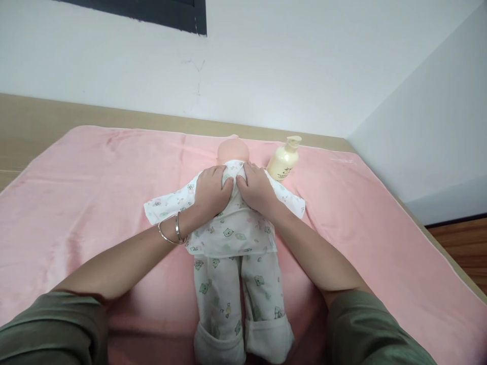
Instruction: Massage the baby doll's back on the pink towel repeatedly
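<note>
Nearest us: two rolled green sleeves point(57, 329), one at each lower corner.
One doll point(243, 238), white printed shirt and trousers, laid lengthwise on a pink blanket point(114, 203), head away from us.
Our left hand point(215, 190), bracelets point(177, 228) at the wrist, and our right hand point(258, 190): both open on the doll's upper torso, fingers close together, thumbs apart from them, a strip of shirt between the thumbs.
One pale-yellow pump bottle point(282, 159), just beside the doll's sleeve on our right.

Risks, as we judge them: uneven pressure could roll the doll or ruck its shirt; a stray rightward sweep could topple the bottle; a bracelet could snag cloth.

Obscured: the doll's face, so we cannot tell whether it lies face up or down; our fingertips' exact hold at the shoulders; the bottle's lettering, too small to read; the dark frame point(167, 12) above, cropped.
</note>
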The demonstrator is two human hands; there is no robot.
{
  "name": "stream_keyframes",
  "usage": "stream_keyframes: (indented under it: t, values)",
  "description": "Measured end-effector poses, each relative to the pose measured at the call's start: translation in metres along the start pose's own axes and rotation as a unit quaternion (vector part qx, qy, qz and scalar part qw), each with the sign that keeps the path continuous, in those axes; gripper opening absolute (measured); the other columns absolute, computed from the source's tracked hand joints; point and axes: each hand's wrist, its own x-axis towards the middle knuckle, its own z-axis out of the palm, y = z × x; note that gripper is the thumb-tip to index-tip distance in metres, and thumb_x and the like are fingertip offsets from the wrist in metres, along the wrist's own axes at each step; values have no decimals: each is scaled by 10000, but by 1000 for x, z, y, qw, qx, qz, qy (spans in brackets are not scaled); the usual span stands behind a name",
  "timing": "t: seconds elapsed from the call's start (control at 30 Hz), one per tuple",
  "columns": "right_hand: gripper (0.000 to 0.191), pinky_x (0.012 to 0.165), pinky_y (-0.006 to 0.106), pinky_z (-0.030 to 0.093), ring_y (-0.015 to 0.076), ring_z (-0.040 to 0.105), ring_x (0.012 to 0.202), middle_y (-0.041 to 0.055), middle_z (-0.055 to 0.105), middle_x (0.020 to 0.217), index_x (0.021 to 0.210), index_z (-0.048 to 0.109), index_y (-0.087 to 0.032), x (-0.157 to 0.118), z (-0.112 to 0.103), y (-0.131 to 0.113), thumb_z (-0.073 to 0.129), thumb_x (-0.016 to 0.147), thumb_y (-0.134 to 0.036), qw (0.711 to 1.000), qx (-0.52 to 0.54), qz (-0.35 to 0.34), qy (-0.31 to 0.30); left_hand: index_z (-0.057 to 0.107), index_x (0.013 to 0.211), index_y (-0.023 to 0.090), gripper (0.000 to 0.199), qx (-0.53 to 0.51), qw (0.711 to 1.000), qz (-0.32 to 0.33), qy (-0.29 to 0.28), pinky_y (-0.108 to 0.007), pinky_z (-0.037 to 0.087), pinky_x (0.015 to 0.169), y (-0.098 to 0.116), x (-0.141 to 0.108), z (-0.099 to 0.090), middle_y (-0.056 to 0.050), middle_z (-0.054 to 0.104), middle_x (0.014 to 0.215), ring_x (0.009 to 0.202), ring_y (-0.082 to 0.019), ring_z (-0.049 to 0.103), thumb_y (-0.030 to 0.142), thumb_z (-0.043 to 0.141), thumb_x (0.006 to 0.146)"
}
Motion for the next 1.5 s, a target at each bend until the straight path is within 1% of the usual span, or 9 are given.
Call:
stream_keyframes:
  t: [0.37, 0.53, 0.7, 0.83, 0.97, 1.17, 1.27, 1.37, 1.5]
  values:
    - [318, 1000, 434, 470, 302, 610, 1075, 179, 675, 1160, 1061, 627, -128, 10, -9, 10, 387, 968, -315, 998, 13, 30, -49, 543, 1274, 63, 423, 23, 996, 79, 23, -493, 425, 1066, 18, -18, -6, -211, 599, 1267, 1202, -339, 525, 253, 380, 933]
    - [427, 1088, 513, 411, 372, 558, 1210, 272, 628, 1261, 1229, 585, 4, -9, -5, -6, 338, 986, -245, 997, -73, -27, -20, 594, 988, 161, 248, 15, 999, 27, -38, -445, 487, 913, 9, 0, -12, -150, 670, 1016, 989, -301, 602, 237, 368, 920]
    - [497, 1193, 485, 329, 364, 479, 1348, 299, 563, 1373, 1350, 503, 74, -28, -2, -19, 348, 989, -229, 994, -86, -72, 17, 568, 870, 189, 278, 36, 997, -13, -67, -430, 490, 794, 4, 10, -15, -131, 660, 876, 850, -286, 606, 288, 321, 953]
    - [388, 1132, 465, 406, 333, 557, 1238, 229, 650, 1249, 1188, 616, -27, -10, -7, -5, 366, 974, -231, 999, -37, -25, -20, 590, 967, 153, 258, 102, 992, 69, -29, -479, 464, 907, 17, -10, -17, -187, 638, 998, 1005, -334, 588, 226, 345, 940]
    - [383, 1059, 452, 458, 316, 598, 1141, 193, 677, 1179, 1129, 633, -80, 9, -10, 9, 370, 1002, -328, 999, -2, 20, -50, 589, 1080, 107, 268, 102, 990, 97, -20, -507, 444, 974, 26, -22, -20, -213, 614, 1091, 1130, -371, 547, 201, 393, 923]
    - [456, 1114, 517, 393, 380, 545, 1232, 294, 619, 1252, 1231, 578, 51, -12, -2, -5, 308, 1000, -235, 994, -101, -47, -15, 549, 867, 188, 139, 57, 995, 55, -58, -456, 488, 840, 11, -1, -19, -150, 631, 919, 907, -308, 591, 195, 412, 887]
    - [456, 1169, 518, 354, 371, 499, 1315, 269, 579, 1355, 1271, 574, 8, -28, 5, -13, 302, 1003, -241, 991, -96, -82, 39, 511, 816, 214, 130, 20, 996, 17, -85, -438, 484, 765, 4, 9, -17, -117, 626, 844, 804, -281, 582, 203, 399, 882]
    - [414, 1166, 492, 373, 346, 496, 1323, 233, 592, 1349, 1256, 590, -43, -27, 6, -12, 335, 984, -224, 994, -62, -73, 49, 527, 850, 201, 167, 40, 997, 27, -57, -451, 477, 789, 5, 5, -14, -135, 625, 866, 835, -297, 575, 193, 366, 897]
    - [352, 1092, 464, 434, 325, 567, 1192, 217, 657, 1186, 1140, 621, -53, -3, -2, 2, 373, 966, -232, 1000, -5, -9, -20, 572, 983, 150, 217, 90, 992, 86, -6, -484, 464, 889, 17, -12, -14, -174, 618, 980, 968, -331, 567, 172, 368, 911]
